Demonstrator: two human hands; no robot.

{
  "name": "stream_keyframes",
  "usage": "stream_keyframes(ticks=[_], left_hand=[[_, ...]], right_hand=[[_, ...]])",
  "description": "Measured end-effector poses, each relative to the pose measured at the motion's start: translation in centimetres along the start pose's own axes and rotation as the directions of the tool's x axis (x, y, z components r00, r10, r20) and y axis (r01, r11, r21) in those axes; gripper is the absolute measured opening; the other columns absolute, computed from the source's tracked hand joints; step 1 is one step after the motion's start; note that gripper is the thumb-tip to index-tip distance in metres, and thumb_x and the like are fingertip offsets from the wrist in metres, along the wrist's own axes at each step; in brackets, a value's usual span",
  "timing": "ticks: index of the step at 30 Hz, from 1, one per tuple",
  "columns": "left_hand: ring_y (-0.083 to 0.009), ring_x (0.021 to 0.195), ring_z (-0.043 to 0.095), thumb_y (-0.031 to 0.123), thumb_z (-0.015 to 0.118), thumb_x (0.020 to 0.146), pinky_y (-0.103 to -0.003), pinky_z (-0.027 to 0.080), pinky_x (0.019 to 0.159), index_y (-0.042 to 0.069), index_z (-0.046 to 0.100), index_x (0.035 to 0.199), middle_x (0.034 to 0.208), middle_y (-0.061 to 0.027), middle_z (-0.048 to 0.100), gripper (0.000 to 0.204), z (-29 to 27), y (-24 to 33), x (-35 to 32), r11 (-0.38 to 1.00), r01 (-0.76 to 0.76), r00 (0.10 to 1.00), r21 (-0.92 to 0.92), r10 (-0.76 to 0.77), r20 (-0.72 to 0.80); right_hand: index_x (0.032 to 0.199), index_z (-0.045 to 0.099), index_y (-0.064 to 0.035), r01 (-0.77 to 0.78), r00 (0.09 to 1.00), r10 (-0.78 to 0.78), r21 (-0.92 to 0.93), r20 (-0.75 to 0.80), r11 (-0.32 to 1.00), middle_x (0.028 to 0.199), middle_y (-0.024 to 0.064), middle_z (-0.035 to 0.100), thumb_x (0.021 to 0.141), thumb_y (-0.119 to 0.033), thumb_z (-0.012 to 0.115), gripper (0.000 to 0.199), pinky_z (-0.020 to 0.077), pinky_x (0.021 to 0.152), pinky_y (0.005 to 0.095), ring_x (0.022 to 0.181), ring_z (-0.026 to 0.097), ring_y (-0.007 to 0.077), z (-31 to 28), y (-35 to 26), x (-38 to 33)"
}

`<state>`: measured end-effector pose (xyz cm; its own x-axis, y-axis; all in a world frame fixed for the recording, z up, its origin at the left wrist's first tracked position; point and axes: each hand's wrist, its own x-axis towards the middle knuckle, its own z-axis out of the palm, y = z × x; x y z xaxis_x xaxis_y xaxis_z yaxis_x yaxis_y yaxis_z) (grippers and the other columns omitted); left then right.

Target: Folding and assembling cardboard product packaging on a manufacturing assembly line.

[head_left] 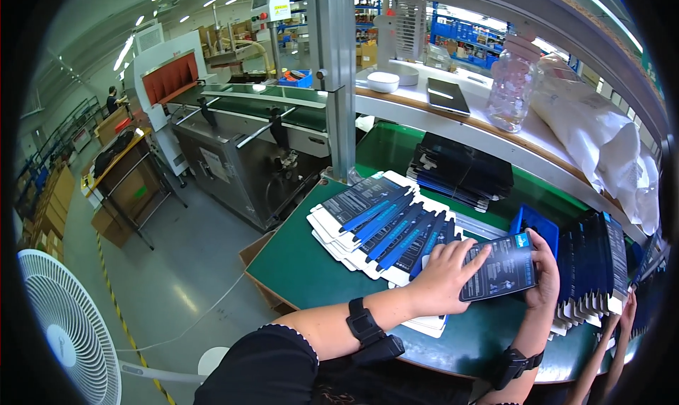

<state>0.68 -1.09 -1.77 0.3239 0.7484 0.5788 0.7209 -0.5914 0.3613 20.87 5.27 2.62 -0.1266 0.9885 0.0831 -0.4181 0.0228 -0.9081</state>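
Note:
A dark printed carton [498, 269] with a light-blue corner patch is held above the green table, tilted. My right hand [544, 272] grips its right end, the fingers wrapped round the edge. My left hand [444, 276] holds its left end, with the index finger stretched over the printed face. The carton looks flat, but its underside is hidden. Just left of my hands, a fanned row of flat cartons [385, 225] with blue edges and white flaps overlaps on the table. More white flaps show beneath my left forearm.
A stack of dark cartons [587, 263] stands at right, near another person's hands [626, 309]. Behind lie a bundle of dark flat cartons [463, 170] and a blue bin [537, 225]. The shelf above carries a clear jar [511, 87] and a tablet [447, 95]. A metal post [338, 80] rises beyond the table.

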Motion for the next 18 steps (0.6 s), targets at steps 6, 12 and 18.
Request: stream_keyframes(ticks=[6, 12, 18], left_hand=[[-0.0430, 0.121, 0.030, 0.021, 0.069, 0.058, -0.052, 0.022, 0.099, 0.004, 0.027, 0.138, 0.130, -0.0286, 0.029, 0.092, 1.1, 0.2, 0.6, 0.996, -0.058, 0.997, -0.072, 0.054, -0.058], [-0.0440, 0.123, 0.026, 0.015, 0.069, 0.057, -0.051, 0.019, 0.100, 0.001, 0.023, 0.139, 0.130, -0.0307, 0.026, 0.095, 0.9, 0.0, 0.3, 0.996, -0.058, 0.998, -0.062, 0.055, -0.040], [-0.0448, 0.122, 0.026, 0.013, 0.071, 0.057, -0.052, 0.020, 0.101, 0.002, 0.018, 0.140, 0.131, -0.0313, 0.025, 0.099, 1.2, -0.2, 0.2, 0.997, -0.017, 1.000, -0.069, 0.015, -0.021]], right_hand=[[0.124, 0.048, 0.0067, 0.022, 0.998, -0.015, -0.096, 0.067, 0.995, 0.109, 0.0117, 0.059, 0.078, -0.008, 0.051, 0.048, 0.0455, 0.083, 0.0242, 0.089, 0.059, 0.0148, -2.8, -0.3, 0.1], [0.126, 0.046, 0.0058, 0.027, 0.994, -0.012, -0.129, 0.111, 0.991, 0.107, 0.0121, 0.060, 0.085, -0.011, 0.048, 0.044, 0.0468, 0.082, 0.0242, 0.091, 0.059, 0.0129, -3.5, -0.3, 0.7], [0.129, 0.043, 0.0056, 0.189, 0.978, -0.162, -0.231, 0.130, 0.954, 0.112, 0.0109, 0.057, 0.089, -0.018, 0.044, 0.046, 0.0442, 0.087, 0.0254, 0.097, 0.057, 0.0134, 0.4, -0.1, -0.7]])
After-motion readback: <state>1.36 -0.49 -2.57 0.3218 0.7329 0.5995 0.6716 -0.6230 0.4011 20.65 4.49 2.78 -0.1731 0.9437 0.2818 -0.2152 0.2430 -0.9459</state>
